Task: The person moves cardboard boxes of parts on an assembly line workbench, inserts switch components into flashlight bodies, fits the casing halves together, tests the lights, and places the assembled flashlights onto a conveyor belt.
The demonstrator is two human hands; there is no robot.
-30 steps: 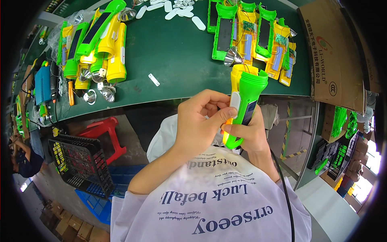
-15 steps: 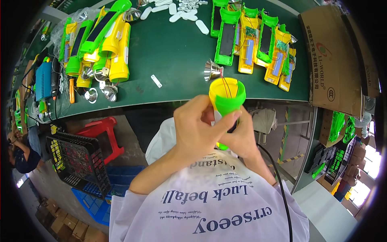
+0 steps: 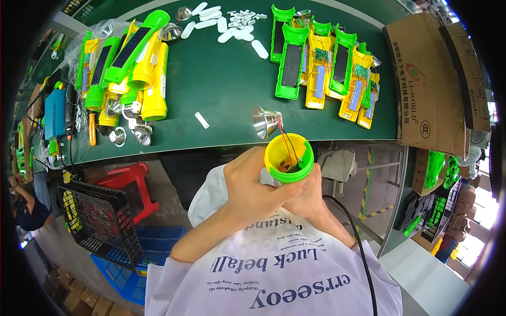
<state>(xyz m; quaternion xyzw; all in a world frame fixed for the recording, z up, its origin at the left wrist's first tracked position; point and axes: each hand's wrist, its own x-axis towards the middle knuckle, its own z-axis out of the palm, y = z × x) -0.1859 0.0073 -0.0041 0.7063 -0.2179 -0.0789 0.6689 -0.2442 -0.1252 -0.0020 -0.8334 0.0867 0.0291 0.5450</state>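
Both my hands are wrapped round a yellow-and-green flashlight housing (image 3: 289, 178), its round open end tipped up toward me. My left hand (image 3: 246, 181) grips its left side, and my right hand (image 3: 307, 196) closes round the right and lower side. Inside the opening, wires and part of a circuit board show. Red and black wires run out of it to a shiny reflector cup (image 3: 267, 122), which sits just beyond the rim by the bench's front edge. My hands hide the lower part of the housing.
On the green bench (image 3: 211, 95), assembled flashlights (image 3: 139, 68) are piled left. Opened housings (image 3: 319, 79) with batteries and boards lie right, before a cardboard box (image 3: 424, 84). White oval pieces (image 3: 226, 31) lie at the back, a small white strip (image 3: 202, 120) nearer. A black crate (image 3: 100, 221) stands lower left.
The housing has come lower and tilted, so its open end now faces me and shows the inside. The reflector cup has turned and sits farther from the rim. Both hands keep their hold.
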